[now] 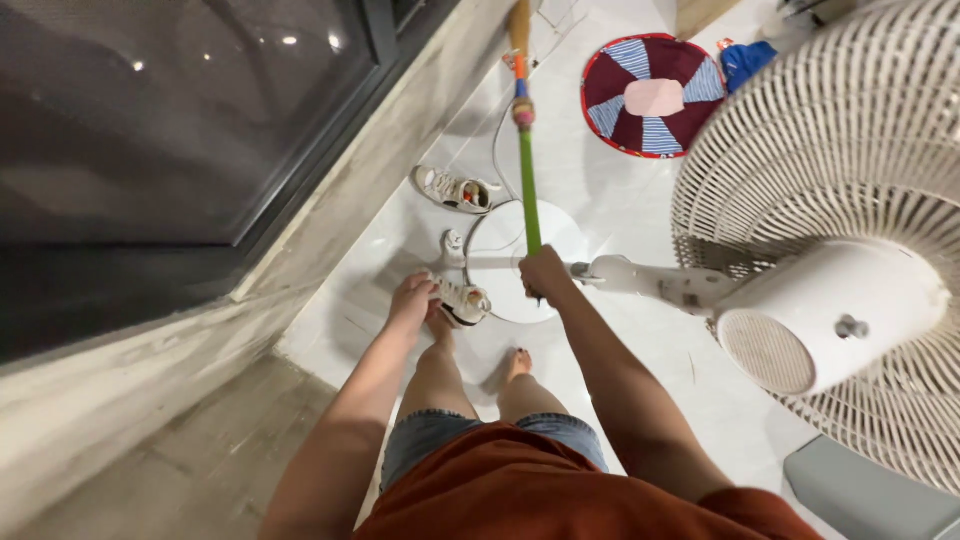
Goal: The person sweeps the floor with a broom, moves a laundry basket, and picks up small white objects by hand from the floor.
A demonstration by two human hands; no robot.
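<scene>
Head view: your left hand [412, 300] closes around a white sneaker [462, 300] on the pale floor [620, 220], just in front of your feet; take it by the heel so it lifts level. Your right hand [545, 275] is wrapped tight on the green broom handle [528, 190], beside the fan's round base [510, 262]. Keep the handle clear of the fan pole [640, 277] and the second sneaker [455, 189].

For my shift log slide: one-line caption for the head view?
Left hand grips a white shoe; right hand holds a green-handled stick beside a pedestal fan.
</scene>
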